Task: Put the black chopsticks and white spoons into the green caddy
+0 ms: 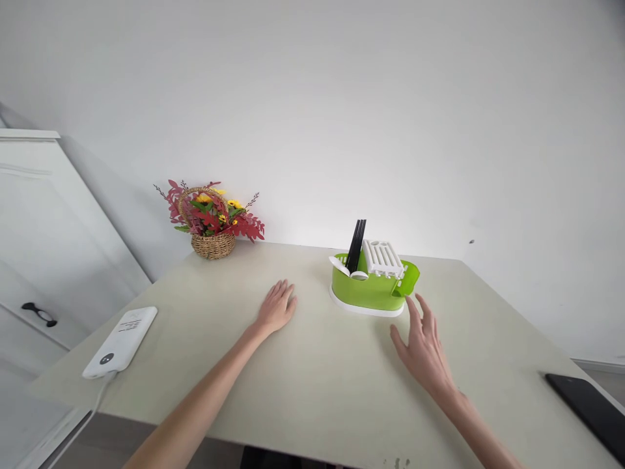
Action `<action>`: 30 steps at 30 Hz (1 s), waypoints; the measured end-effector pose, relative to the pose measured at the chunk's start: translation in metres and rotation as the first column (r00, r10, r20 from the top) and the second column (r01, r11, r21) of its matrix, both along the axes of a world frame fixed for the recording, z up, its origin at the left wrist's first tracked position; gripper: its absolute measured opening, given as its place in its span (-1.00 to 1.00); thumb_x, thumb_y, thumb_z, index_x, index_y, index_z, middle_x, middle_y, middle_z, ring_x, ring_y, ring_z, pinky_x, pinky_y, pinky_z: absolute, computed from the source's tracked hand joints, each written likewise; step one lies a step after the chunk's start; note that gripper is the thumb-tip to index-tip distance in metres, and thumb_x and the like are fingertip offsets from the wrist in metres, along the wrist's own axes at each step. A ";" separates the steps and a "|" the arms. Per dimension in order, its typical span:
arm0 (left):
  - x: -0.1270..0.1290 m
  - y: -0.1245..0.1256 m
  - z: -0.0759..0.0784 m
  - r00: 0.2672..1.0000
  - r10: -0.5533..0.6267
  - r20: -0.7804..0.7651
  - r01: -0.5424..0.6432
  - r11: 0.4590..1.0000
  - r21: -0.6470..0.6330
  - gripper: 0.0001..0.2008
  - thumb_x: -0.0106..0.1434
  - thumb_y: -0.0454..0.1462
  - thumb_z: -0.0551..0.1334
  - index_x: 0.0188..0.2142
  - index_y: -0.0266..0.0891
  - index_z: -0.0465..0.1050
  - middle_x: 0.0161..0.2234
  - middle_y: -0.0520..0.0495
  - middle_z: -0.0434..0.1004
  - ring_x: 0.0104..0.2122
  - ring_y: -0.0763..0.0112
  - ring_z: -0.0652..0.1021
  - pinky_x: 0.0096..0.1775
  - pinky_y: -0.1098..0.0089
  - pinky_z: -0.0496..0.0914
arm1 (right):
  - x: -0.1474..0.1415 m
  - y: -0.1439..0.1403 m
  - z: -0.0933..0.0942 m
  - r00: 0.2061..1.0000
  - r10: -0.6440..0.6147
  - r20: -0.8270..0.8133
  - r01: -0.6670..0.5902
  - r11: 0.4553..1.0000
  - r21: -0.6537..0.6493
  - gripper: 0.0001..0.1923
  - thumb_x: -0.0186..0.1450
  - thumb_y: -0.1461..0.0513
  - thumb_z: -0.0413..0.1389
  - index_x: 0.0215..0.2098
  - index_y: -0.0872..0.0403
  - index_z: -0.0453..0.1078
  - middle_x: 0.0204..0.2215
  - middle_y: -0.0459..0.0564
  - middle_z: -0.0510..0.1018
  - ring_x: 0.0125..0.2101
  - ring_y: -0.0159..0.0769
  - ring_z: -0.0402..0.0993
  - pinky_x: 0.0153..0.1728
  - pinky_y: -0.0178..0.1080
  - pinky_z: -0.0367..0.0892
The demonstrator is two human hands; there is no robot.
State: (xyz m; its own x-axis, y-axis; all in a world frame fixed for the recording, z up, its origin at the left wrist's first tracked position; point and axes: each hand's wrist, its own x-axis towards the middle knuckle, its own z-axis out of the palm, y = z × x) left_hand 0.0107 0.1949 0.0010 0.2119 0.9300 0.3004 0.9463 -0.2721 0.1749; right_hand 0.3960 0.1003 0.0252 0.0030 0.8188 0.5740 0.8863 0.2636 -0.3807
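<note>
Looking down from the head view: a pale bench (312, 391) runs up to a white wall. Left hand (276, 307) lies flat on the bench, palm down, fingers together, holding nothing. Right hand (424, 348) is raised just off the surface, fingers spread and loose, empty, fingertips just short of the green rack (371, 290). Rack sits on a white tray near the far middle of the bench, right of the left hand. Inside it: black chopsticks (356, 246) standing tilted, a white spoon (340, 266) at its left rim, a white slotted insert (383, 257) on top. Flower basket (213, 221) stands at the far left corner. White power bank (121, 342) with a cable lies at the left edge. Dark phone (588, 404) lies at the right edge. White cabinet (39, 247) stands left of the bench.
</note>
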 end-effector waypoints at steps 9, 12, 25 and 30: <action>-0.002 -0.012 0.001 1.000 -0.023 0.010 0.022 0.997 0.071 -0.50 0.51 -0.13 -0.03 0.32 -0.25 0.33 0.41 -0.22 0.24 0.41 0.11 0.24 0.40 0.05 0.14 | -0.016 0.045 0.007 0.974 -0.169 0.153 0.191 0.971 -0.144 -0.24 0.51 -0.12 -0.32 0.46 0.19 0.04 0.42 0.29 0.17 0.49 0.00 -0.19 0.28 0.15 0.23; -0.002 -0.014 0.000 0.999 -0.040 0.029 0.037 0.996 0.081 -0.51 0.50 -0.14 -0.01 0.32 -0.23 0.33 0.40 -0.22 0.26 0.41 0.11 0.25 0.39 0.03 0.16 | -0.007 0.051 0.005 0.962 -0.192 0.194 0.222 0.964 -0.147 -0.21 0.51 -0.12 -0.34 0.48 0.19 0.02 0.43 0.25 0.17 0.48 0.00 -0.15 0.29 0.13 0.19; 0.000 -0.020 0.007 0.999 -0.032 0.040 0.030 0.999 0.044 -0.51 0.51 -0.14 -0.02 0.32 -0.23 0.33 0.41 -0.21 0.23 0.42 0.12 0.22 0.40 0.03 0.13 | 0.092 0.095 0.005 0.964 -0.226 0.141 0.260 0.914 -0.311 -0.17 0.45 -0.23 -0.34 0.46 0.08 0.04 0.44 0.20 0.14 0.42 0.03 0.05 0.23 0.23 0.27; 0.000 -0.021 0.007 0.999 -0.027 0.046 0.025 0.999 0.043 -0.52 0.50 -0.15 -0.02 0.31 -0.23 0.33 0.41 -0.22 0.24 0.41 0.12 0.23 0.41 0.02 0.12 | 0.145 0.115 -0.008 0.966 -0.225 0.126 0.256 0.900 -0.352 -0.08 0.42 -0.26 -0.29 0.46 0.20 0.05 0.45 0.32 0.10 0.41 0.16 0.06 0.30 0.27 0.15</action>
State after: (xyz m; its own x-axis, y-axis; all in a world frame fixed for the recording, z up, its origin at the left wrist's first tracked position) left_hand 0.0107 0.1735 0.0082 0.2202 0.9107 0.3493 0.9299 -0.3042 0.2068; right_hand 0.5412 0.2153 0.0171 0.1930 0.9503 0.2444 0.9367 -0.1042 -0.3344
